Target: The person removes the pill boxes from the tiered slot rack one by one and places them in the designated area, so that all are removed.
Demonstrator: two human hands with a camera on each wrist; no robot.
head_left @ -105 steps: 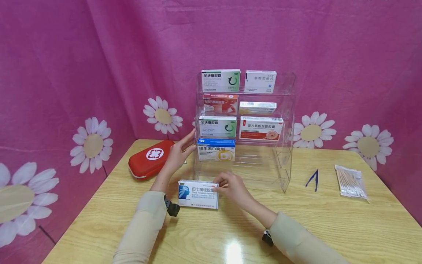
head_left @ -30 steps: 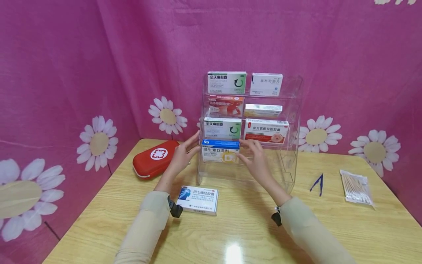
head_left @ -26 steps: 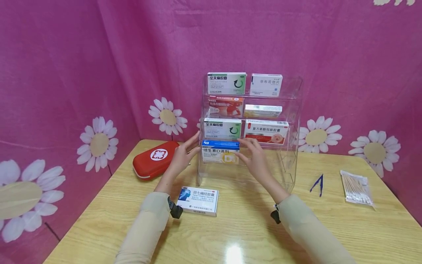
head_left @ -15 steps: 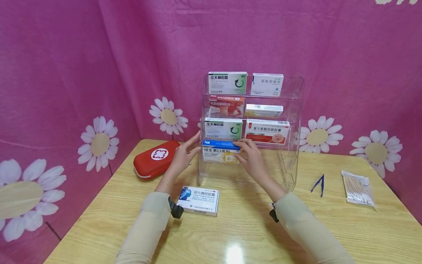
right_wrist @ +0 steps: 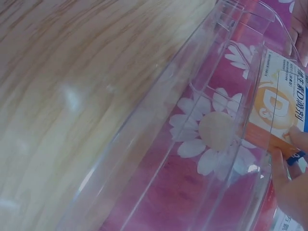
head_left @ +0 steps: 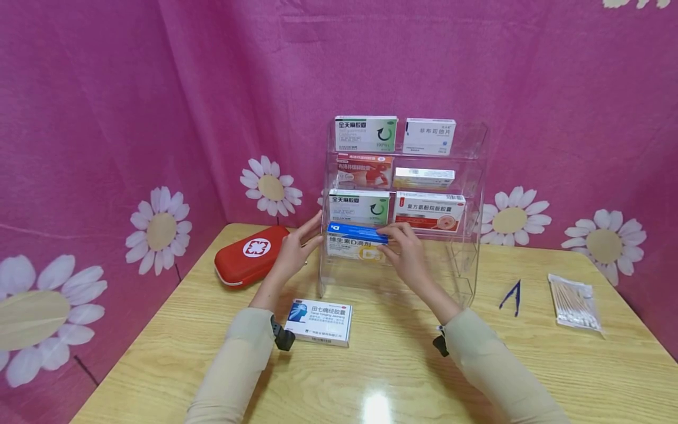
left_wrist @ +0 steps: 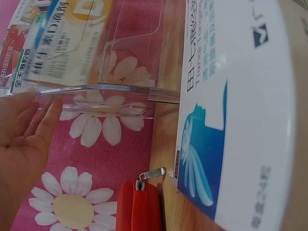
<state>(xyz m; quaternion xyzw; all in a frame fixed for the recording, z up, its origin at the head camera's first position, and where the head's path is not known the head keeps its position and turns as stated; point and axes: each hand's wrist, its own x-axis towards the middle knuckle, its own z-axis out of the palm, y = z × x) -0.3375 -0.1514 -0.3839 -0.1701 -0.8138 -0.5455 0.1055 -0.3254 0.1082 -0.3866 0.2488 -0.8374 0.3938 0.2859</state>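
A blue-topped white vitamin D medicine box sits in the lower left of the clear acrylic display rack. My right hand pinches its right end, thumb in front and fingers on top. The right wrist view shows the thumb and a finger of that hand on the box's orange end. My left hand rests its fingertips on the rack's left side, fingers mostly straight. A white medicine box with a blue head picture lies on the table before the rack. It looms close in the left wrist view.
Several medicine boxes fill the upper tiers, among them a red-and-white one. A red zip case lies left of the rack. Blue tweezers and a bag of cotton swabs lie to the right. A flowered pink cloth hangs behind.
My right hand has let go of the white box, now lying flat, and moved up to the vitamin D box. That box now tips slightly, showing more blue top. The left hand stays.
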